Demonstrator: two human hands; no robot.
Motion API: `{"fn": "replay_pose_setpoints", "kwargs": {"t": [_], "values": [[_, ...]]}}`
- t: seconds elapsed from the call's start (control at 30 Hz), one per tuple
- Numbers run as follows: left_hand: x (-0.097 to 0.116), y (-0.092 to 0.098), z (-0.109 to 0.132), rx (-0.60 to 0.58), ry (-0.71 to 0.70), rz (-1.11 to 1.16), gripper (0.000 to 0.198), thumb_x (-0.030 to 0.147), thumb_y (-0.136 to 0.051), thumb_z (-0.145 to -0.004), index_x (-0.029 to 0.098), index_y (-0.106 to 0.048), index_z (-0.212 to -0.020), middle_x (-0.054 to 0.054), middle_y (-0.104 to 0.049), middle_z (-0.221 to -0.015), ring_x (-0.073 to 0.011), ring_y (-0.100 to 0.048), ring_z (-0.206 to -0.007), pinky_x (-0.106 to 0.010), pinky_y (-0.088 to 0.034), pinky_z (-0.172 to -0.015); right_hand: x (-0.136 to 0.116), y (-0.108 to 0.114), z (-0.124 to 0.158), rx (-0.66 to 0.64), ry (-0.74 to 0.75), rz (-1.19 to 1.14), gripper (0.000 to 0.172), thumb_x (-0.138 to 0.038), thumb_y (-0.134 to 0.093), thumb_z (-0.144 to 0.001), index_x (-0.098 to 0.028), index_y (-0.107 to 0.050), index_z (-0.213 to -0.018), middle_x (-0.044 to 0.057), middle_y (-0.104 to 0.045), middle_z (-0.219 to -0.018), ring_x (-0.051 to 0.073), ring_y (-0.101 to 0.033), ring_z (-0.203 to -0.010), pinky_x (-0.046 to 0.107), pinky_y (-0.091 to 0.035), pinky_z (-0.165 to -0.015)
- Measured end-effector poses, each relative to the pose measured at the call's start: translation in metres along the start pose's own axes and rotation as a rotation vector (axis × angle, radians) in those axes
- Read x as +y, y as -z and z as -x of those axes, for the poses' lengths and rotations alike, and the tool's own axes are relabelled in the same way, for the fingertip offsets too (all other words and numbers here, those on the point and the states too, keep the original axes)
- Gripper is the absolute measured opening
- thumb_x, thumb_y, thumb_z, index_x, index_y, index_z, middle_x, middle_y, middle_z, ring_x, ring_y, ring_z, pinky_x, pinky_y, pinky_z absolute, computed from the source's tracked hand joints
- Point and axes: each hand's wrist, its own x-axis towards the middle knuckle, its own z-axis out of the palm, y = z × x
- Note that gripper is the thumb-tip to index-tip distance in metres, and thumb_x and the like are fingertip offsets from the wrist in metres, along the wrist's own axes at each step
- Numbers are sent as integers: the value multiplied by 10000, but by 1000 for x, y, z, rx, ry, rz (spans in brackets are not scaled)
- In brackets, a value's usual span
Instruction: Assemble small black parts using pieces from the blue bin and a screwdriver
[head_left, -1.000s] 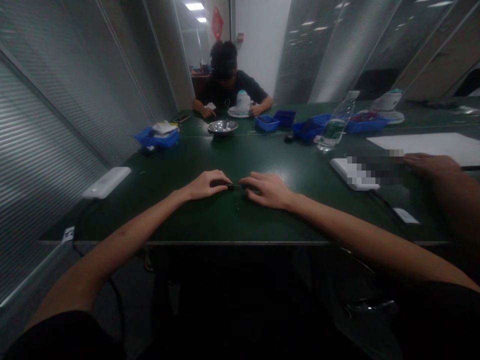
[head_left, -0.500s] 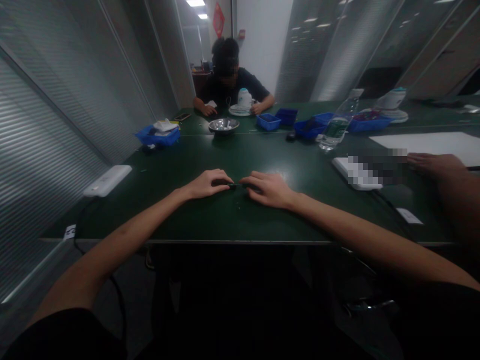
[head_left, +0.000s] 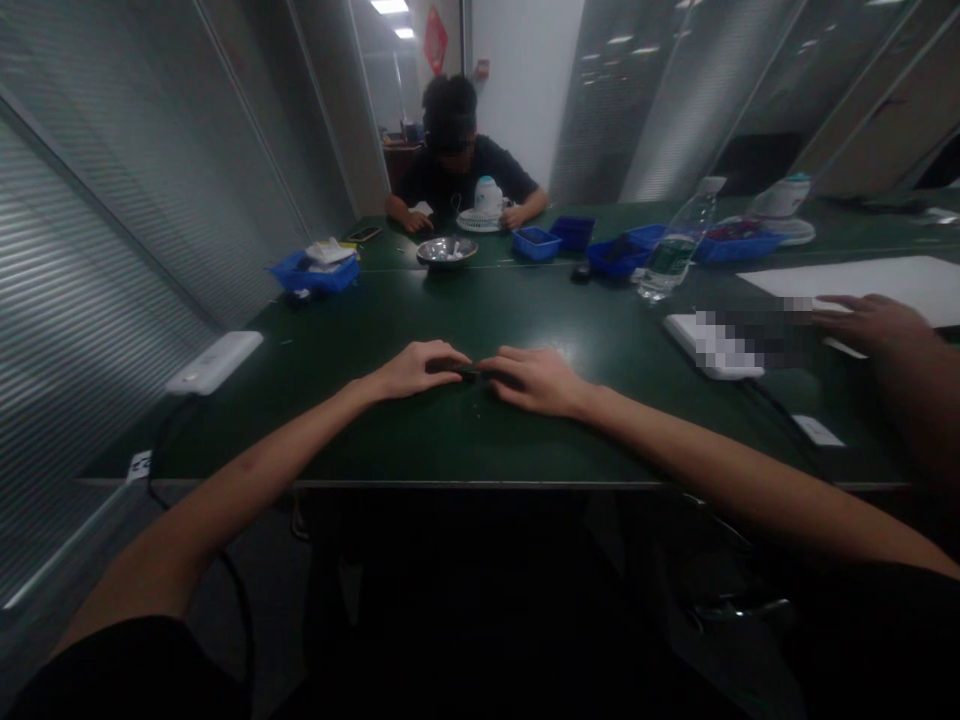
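Over the green table (head_left: 420,440), my left hand (head_left: 420,369) is closed, thumb and fingers pinching a small dark piece (head_left: 466,372) whose kind I cannot make out. My right hand (head_left: 536,380) faces it from the right with fingers curled together. Its fingertips meet the right end of the dark piece, and whatever they grip is hidden. Tiny pale specks (head_left: 477,410) lie on the table just in front of the hands.
A white power strip (head_left: 216,362) lies left, another white block (head_left: 712,345) right, beside a co-worker's hand (head_left: 877,325). Farther back are a metal bowl (head_left: 447,253), several blue trays (head_left: 319,275) and a water bottle (head_left: 671,260). A person (head_left: 465,165) sits opposite.
My hands have drawn slightly closer together around the dark piece. At the right, the co-worker's hand has lifted and shifted a little over the white sheet.
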Motion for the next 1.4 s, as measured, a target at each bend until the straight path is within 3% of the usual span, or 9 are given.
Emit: {"fn": "replay_pose_setpoints", "kwargs": {"t": [0.6, 0.93, 1.03, 1.13, 1.23, 1.4], "values": [[4, -3, 0, 14, 38, 11, 444, 385, -755, -964, 222, -699, -1372, -74, -716, -1080, -210, -667, -942, -343, -524, -830, -1, -1, -1, -19, -19, -5, 415, -362, -470, -1094, -201, -602, -1454, 90, -700, -1168, 162, -607, -800, 288, -387, -651], [4, -3, -2, 13, 45, 84, 508, 356, -768, -950, 199, -647, -1418, -69, -741, -1088, -206, -700, -953, -339, -539, -830, -4, -1, 0, 18, -205, 77, 435, -364, -493, -1055, -217, -615, -1446, 90, -721, -1212, 183, -638, -809, 303, -394, -658], [4, 1, -2, 21, 29, 28, 363, 363, -762, -956, 198, -724, -1277, -84, -735, -1110, -217, -687, -978, -357, -541, -852, -5, 0, -2, 16, -287, 71, 443, -369, -500, -1046, -230, -610, -1452, 91, -722, -1265, 188, -650, -812, 307, -422, -685], [8, 3, -2, 31, -42, 1, 209, 341, -763, -958, 194, -766, -1107, -103, -732, -1175, -245, -665, -1108, -412, -527, -978, -5, 2, -3, 28, -364, 64, 446, -365, -497, -1043, -217, -615, -1447, 101, -719, -1288, 192, -659, -810, 318, -449, -712], [14, 0, -2, 12, -96, 33, 199, 311, -767, -956, 203, -762, -1123, -111, -723, -1266, -257, -625, -1239, -453, -489, -1083, -4, 3, -4, 38, -419, 46, 449, -357, -505, -1036, -203, -620, -1442, 106, -724, -1279, 208, -675, -852, 325, -469, -735], [6, 3, -3, -27, -57, 0, 237, 336, -722, -986, 231, -758, -1195, -107, -733, -1245, -249, -629, -1230, -454, -487, -1084, -1, 3, -4, 22, -431, 34, 460, -364, -519, -1029, -194, -620, -1444, 118, -719, -1312, 226, -678, -870, 349, -484, -741]]}}
